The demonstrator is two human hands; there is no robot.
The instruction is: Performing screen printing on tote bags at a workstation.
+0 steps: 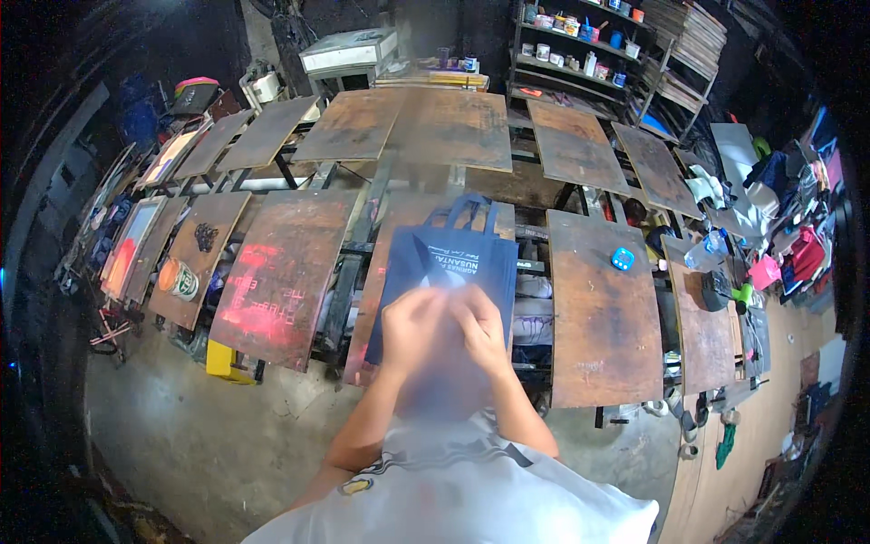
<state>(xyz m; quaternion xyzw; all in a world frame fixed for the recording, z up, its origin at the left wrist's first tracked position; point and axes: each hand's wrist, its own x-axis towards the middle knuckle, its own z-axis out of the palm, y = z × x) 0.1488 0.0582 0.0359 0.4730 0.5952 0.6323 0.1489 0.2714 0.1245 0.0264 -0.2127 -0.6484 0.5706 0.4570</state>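
A dark blue tote bag (489, 258) with white lettering lies on a wooden board (362, 358) in front of me. Its two handles (462, 214) point away from me. Above the bag's near part, my left hand (410, 328) and my right hand (480, 328) come together, fingers bent in a pinch. A hazy smear covers the spot between them, so what they pinch cannot be made out. Something pale shows just beyond the fingertips, and a dark pointed shape lies on the bag's left half.
More boards stand in two rows; a red-stained one (281, 290) is on the left. A tub (178, 279) sits farther left. On the right are a small blue device (622, 259) and a plastic bottle (707, 249). Shelves (580, 68) with paint pots stand behind; clothes (807, 249) pile up far right.
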